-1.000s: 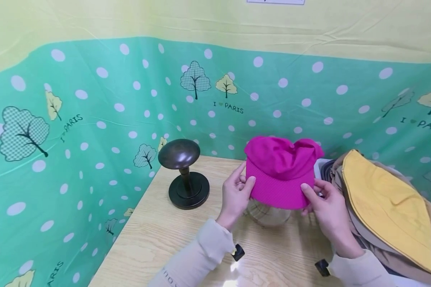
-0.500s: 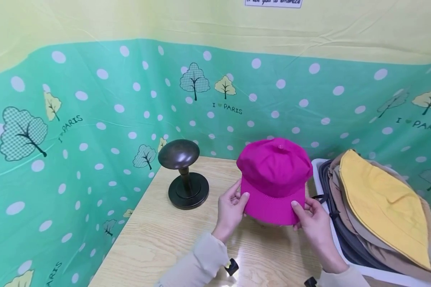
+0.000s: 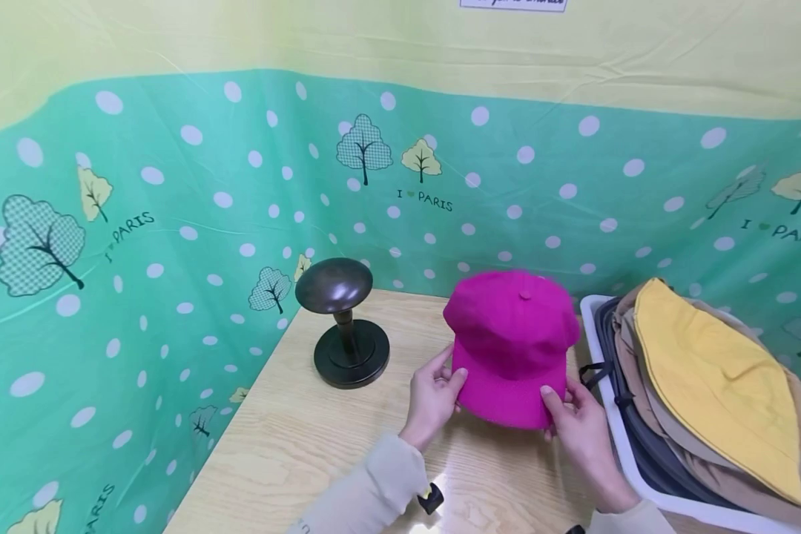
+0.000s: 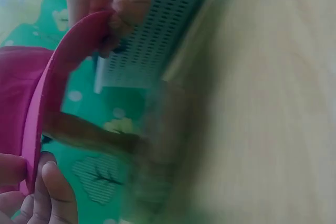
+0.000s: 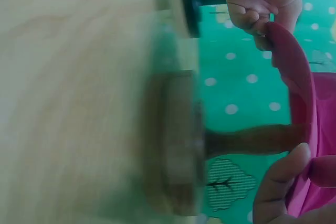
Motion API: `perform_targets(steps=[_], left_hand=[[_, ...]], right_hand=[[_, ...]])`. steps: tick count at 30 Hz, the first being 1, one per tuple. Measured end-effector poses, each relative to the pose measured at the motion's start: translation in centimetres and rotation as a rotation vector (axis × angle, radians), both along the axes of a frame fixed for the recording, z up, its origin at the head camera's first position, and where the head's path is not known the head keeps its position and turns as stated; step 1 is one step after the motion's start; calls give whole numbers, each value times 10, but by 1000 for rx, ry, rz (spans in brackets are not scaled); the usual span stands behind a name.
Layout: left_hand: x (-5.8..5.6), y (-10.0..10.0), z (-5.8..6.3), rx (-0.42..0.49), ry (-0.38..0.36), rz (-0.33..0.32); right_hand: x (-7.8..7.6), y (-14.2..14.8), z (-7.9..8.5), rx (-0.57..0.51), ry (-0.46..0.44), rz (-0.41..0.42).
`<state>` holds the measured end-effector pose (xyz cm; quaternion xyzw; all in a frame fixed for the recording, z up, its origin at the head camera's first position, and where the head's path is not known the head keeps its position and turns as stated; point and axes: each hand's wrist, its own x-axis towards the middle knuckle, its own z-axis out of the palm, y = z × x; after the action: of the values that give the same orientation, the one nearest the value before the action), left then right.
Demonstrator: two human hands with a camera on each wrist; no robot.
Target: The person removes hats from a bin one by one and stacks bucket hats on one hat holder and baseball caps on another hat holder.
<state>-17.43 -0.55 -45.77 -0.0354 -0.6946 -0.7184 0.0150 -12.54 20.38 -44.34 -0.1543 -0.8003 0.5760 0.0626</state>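
A magenta baseball cap (image 3: 511, 326) sits upright over a wooden hat stand, its brim facing me. The stand's stem (image 5: 252, 141) rises into the underside of the cap in both wrist views, and its round base (image 5: 181, 145) rests on the table. In the head view the cap hides this stand. My left hand (image 3: 432, 400) pinches the left edge of the brim, thumb on top and fingers beneath. On the brim's right edge, my right hand (image 3: 582, 430) grips in the same way.
A dark, dome-topped hat stand (image 3: 334, 285) stands left of the cap on the wooden table (image 3: 294, 437). To the right, a white basket (image 3: 629, 466) holds several stacked hats, a yellow bucket hat (image 3: 721, 378) on top. A black strap (image 3: 594, 373) hangs over its rim. Patterned curtains hang behind.
Both hands have brought the cap down and towards me over the wooden stand. Its crumpled crown now looks fuller and rounded. The pale stand top, visible below the brim earlier, is covered.
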Motion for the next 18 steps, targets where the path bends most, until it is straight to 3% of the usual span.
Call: perform_targets(steps=[4, 18], left_hand=[[1, 0, -10, -25, 7, -1], [10, 1, -26, -57, -9, 27]], right_hand=[[2, 0, -6, 33, -28, 15], [8, 4, -20, 75, -23, 58]])
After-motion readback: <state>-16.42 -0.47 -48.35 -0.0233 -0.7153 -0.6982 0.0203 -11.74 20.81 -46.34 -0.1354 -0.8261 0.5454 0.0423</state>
